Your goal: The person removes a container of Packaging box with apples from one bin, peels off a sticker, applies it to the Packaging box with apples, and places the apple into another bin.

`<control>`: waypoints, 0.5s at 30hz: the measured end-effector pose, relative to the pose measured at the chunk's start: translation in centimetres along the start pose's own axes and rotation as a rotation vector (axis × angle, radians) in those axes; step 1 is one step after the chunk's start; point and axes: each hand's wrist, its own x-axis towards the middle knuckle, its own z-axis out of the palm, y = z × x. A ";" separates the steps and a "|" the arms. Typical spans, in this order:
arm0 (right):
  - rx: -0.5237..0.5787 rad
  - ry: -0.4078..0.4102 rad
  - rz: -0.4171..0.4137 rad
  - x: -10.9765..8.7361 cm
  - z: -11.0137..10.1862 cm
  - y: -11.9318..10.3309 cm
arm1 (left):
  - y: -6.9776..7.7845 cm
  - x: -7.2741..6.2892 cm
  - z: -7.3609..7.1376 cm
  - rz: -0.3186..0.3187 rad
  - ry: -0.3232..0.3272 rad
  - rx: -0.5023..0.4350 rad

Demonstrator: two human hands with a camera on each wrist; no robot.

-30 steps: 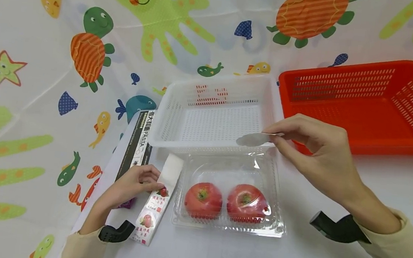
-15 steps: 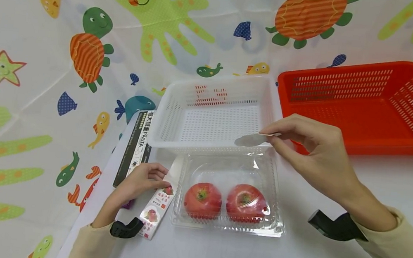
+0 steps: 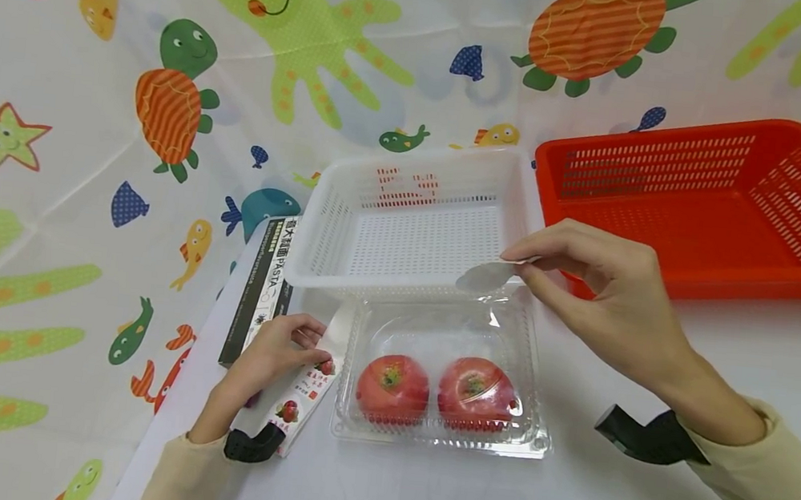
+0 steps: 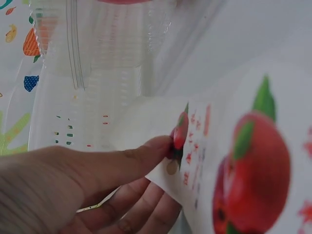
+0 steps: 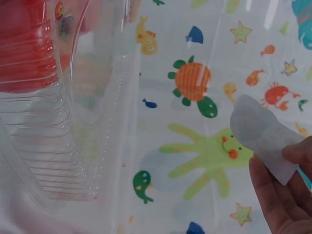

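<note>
White paper is in both hands: a long strip (image 3: 306,390) in the left hand (image 3: 284,351) and a small pale slip (image 3: 488,276) in the right hand (image 3: 606,294). The strip lies toward the left edge of the tabletop (image 3: 434,499), to the right of the left hand. The left thumb presses on one printed red fruit while the fingers go below, so the strip is pinched, the hand partly closed. One end of the strip reaches toward the near-left part of the tabletop; the other goes up beside the left side of the clear box (image 3: 443,441). I cannot tell if it touches the box.

The right hand pinches the slip at its end, between thumb and finger, and the rounded part points away to the left. In the head view, the slip appears over the near rim of the white basket (image 3: 340,280); its height I cannot tell.

Between the hands, nearer to the front edge of the tabletop, the box holds two red apples (image 3: 393,388) side by side. Behind the right hand stands the red basket (image 3: 719,289). A pasta box (image 3: 251,300) lies along the left edge, just beyond the left hand.
</note>
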 end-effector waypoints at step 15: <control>-0.061 0.000 -0.005 0.0 0.5 0.2 | 3.4 -2.6 -1.9 0.073 0.118 0.089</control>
